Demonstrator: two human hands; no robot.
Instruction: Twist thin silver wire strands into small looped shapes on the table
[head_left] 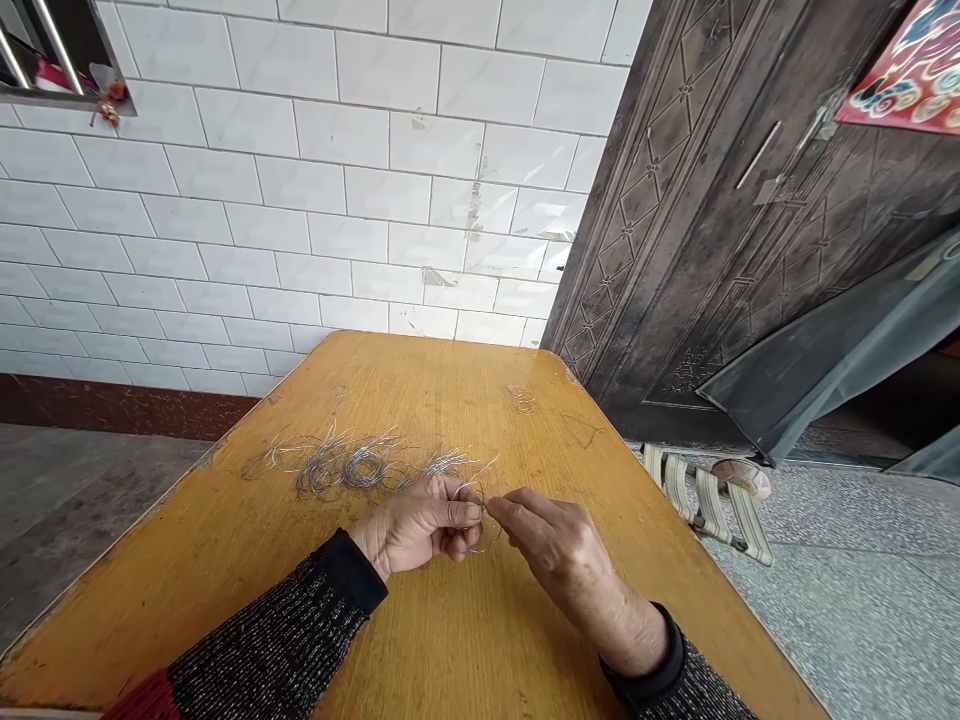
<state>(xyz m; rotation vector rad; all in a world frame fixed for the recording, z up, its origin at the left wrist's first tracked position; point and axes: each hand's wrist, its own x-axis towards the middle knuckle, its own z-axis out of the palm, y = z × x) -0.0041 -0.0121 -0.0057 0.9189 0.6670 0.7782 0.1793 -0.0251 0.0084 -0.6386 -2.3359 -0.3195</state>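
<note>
My left hand (431, 520) pinches a thin wire loop (491, 545) between thumb and fingers, above the near middle of the table. Against it, the closed fingertips of my right hand (551, 530) meet the wire at the same spot. A loose wire end sticks up past my left fingers. Just beyond my left hand lie several coils of thin silvery wire (365, 467) in a row, their ends splayed out. The fingers of my right hand partly hide where they grip the wire.
The wooden table (420, 390) reaches a white tiled wall (337, 180). Small wire rings (521, 400) and a dark wire piece (585, 430) lie on its far right. A dark carved door (675, 200) and a striped strap seat (709, 500) stand to the right.
</note>
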